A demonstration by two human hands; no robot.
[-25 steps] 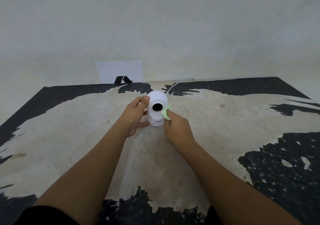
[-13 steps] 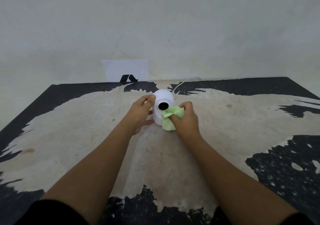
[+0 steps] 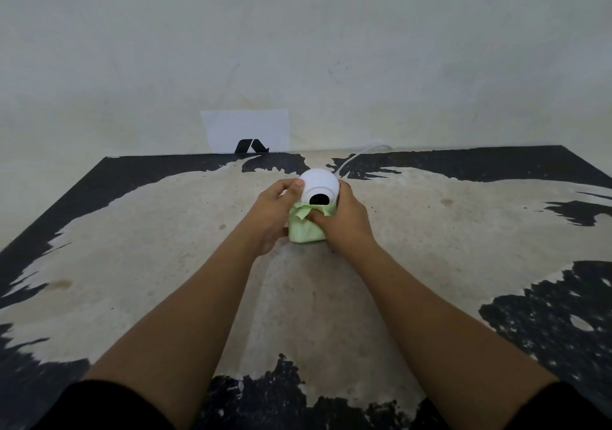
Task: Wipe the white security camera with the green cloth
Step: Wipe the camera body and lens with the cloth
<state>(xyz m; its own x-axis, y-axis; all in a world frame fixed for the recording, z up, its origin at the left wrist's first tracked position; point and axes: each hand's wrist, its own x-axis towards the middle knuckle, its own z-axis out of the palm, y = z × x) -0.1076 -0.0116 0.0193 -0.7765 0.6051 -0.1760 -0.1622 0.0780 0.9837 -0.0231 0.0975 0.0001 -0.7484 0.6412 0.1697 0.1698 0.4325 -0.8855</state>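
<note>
The white security camera (image 3: 318,184) stands upright on the worn table, its round head tipped with the dark lens facing me. A green cloth (image 3: 305,229) is wrapped around its base and hides it. My left hand (image 3: 272,217) grips the camera from the left, thumb on the side of the head. My right hand (image 3: 344,220) presses the cloth against the base from the right, its thumb across the front under the lens.
A white cable (image 3: 356,155) runs from the camera's back to the wall. A white sheet with a black mark (image 3: 246,131) leans on the wall behind. The table (image 3: 430,230) is black with its paint worn pale.
The cloth has moved from the camera's right side to cover the whole base. My right hand slid around the front. The camera's head now tips further down.
</note>
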